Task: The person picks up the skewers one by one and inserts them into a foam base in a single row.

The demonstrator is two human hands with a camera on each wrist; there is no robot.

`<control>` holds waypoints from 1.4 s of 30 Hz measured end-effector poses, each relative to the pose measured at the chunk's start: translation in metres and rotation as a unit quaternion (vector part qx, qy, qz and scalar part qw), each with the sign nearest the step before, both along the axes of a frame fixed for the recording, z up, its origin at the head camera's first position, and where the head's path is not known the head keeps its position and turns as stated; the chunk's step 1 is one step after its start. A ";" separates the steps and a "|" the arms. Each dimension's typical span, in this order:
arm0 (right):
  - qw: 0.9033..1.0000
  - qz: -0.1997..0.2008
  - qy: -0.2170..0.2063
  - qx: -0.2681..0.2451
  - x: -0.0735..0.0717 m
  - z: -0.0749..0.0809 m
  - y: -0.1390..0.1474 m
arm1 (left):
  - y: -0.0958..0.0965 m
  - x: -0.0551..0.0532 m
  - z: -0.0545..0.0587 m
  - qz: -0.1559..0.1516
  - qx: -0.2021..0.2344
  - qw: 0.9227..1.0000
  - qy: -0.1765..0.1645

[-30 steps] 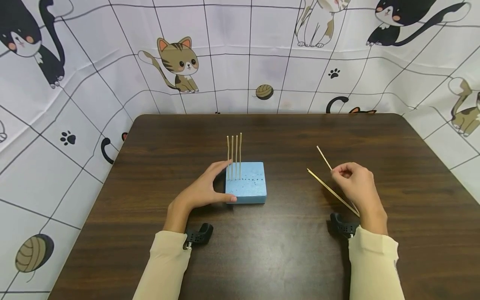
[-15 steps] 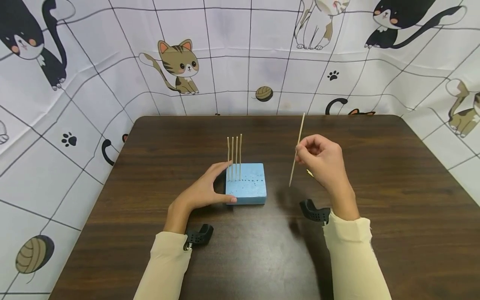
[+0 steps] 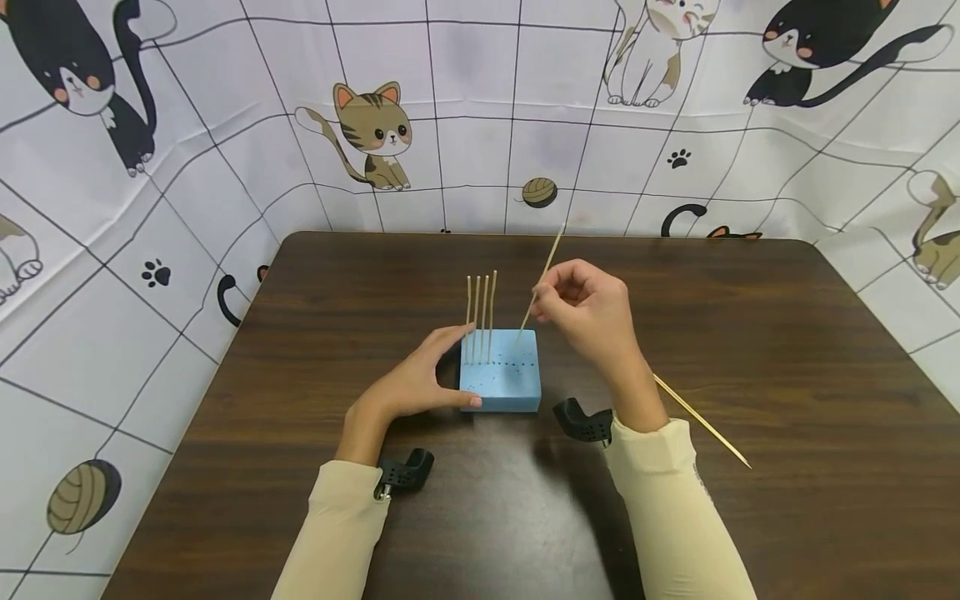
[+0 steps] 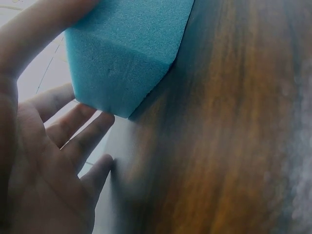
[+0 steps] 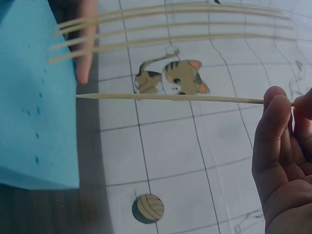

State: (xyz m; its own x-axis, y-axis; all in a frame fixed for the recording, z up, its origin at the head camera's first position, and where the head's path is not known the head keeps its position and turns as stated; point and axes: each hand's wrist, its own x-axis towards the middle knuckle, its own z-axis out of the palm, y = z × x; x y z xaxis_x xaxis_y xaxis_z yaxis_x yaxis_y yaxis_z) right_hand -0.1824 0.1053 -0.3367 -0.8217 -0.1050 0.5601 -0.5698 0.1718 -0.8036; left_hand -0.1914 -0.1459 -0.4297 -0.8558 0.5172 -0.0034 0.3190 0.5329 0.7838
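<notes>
A blue foam block [image 3: 501, 387] with a row of small holes lies on the table. My left hand [image 3: 405, 379] grips its left side, thumb at the front face and index finger near the back; the left wrist view shows the block's corner [image 4: 117, 63] between thumb and fingers. Several thin bamboo skewers [image 3: 483, 304] stand upright in the holes at the left end of the row. With thumb and fingertips, my right hand [image 3: 596, 317] pinches another bamboo skewer [image 3: 553, 250], tilted over the block's back right. Its pointed lower end [image 5: 87, 96] shows close over the block.
Loose bamboo skewers [image 3: 705, 422] lie on the dark wooden table [image 3: 787, 350] to the right, partly behind my right forearm. A white cat-print cloth [image 3: 472, 150] hangs behind the table. Black wrist mounts [image 3: 405, 471] sit at both cuffs.
My right hand has picked up a skewer from the right side of the table and carried it left to above the block. The left hand keeps its grip on the block.
</notes>
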 end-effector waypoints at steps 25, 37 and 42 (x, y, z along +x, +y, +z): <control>0.998 0.018 -0.013 0.059 -0.003 -0.014 -0.020 | 0.000 -0.003 -0.002 -0.011 0.006 1.000 -0.006; 0.994 0.022 0.003 0.107 -0.001 -0.025 -0.027 | -0.002 -0.003 -0.004 -0.007 0.012 1.000 -0.007; 0.994 0.021 0.005 0.105 0.000 -0.030 -0.027 | -0.001 -0.003 -0.004 -0.007 0.012 1.000 -0.006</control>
